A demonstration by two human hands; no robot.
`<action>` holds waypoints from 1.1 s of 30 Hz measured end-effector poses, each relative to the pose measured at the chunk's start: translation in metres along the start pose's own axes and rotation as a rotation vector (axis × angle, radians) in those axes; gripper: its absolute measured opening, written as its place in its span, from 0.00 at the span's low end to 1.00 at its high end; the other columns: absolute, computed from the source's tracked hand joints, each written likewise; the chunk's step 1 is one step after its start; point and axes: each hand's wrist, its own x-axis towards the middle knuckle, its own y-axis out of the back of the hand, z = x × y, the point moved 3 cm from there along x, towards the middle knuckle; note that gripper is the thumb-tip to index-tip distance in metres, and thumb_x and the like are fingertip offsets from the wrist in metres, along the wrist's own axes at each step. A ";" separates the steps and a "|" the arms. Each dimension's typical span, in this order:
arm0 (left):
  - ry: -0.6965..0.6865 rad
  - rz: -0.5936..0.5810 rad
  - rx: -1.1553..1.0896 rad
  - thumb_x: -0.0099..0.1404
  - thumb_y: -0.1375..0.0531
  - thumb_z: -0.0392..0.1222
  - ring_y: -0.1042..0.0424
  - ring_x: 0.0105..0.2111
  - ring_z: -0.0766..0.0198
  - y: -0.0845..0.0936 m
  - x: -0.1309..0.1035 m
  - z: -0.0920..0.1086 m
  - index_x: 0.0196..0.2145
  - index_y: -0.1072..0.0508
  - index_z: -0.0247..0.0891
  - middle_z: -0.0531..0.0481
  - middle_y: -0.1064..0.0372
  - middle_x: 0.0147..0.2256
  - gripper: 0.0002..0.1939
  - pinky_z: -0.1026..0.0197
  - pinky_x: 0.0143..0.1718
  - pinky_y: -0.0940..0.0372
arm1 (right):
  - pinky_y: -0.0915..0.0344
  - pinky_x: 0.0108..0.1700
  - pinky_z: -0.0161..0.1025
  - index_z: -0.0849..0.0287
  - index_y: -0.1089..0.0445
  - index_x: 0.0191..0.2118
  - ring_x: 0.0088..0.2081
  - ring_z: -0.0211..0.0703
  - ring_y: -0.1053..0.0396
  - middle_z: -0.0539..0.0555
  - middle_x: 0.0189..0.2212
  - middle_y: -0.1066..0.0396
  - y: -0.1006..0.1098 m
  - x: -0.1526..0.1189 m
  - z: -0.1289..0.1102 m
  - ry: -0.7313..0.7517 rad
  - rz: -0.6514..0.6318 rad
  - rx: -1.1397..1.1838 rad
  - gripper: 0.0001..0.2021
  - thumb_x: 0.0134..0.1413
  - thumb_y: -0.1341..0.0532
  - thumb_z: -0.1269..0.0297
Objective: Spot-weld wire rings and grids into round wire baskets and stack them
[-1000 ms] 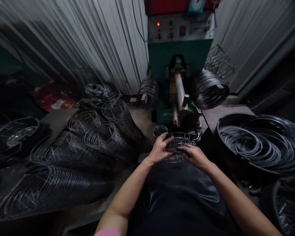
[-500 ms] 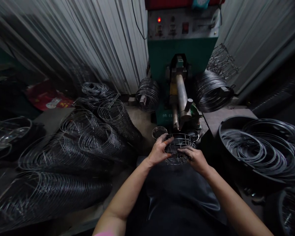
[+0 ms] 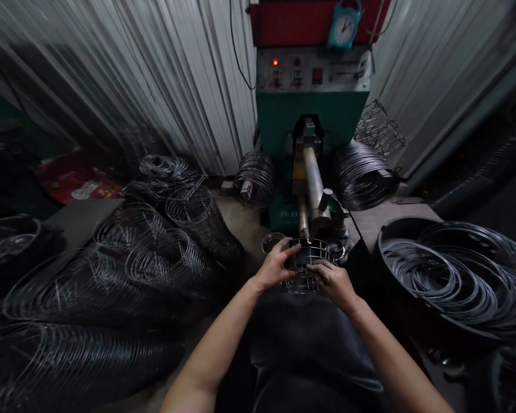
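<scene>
A round wire basket (image 3: 303, 279) sits between my two hands, just below the tips of a green machine (image 3: 312, 112). My left hand (image 3: 276, 265) grips its left side, with thumb and fingers on the wires. On the right side, my right hand (image 3: 332, 280) holds the basket, fingers bent over the near wires. The basket's back rim reaches the pointed lower electrode (image 3: 304, 221) beneath a thick metal arm (image 3: 316, 183). Whether rim and metal tip touch is too dark to tell.
Stacks of wire baskets (image 3: 202, 215) stand at the left. Wire coils hang beside the machine, one left (image 3: 255, 178) and one right (image 3: 363, 175). A black tub (image 3: 384, 252) of wire rings lies at the right. A blue clock (image 3: 344, 27) hangs above.
The view has tilted up, showing more of the red box and the clock. The basket's back rim is now nearer the machine's tips, with both hands still on the basket.
</scene>
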 end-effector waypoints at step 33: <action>0.288 0.021 -0.826 0.44 0.33 0.33 0.45 0.57 0.50 -0.029 -0.032 -0.090 0.61 0.54 0.41 0.40 0.46 0.58 0.51 0.48 0.57 0.50 | 0.31 0.40 0.38 0.55 0.30 0.43 0.38 0.43 0.29 0.54 0.37 0.27 0.002 0.013 0.011 0.048 0.110 0.019 0.13 0.54 0.47 0.72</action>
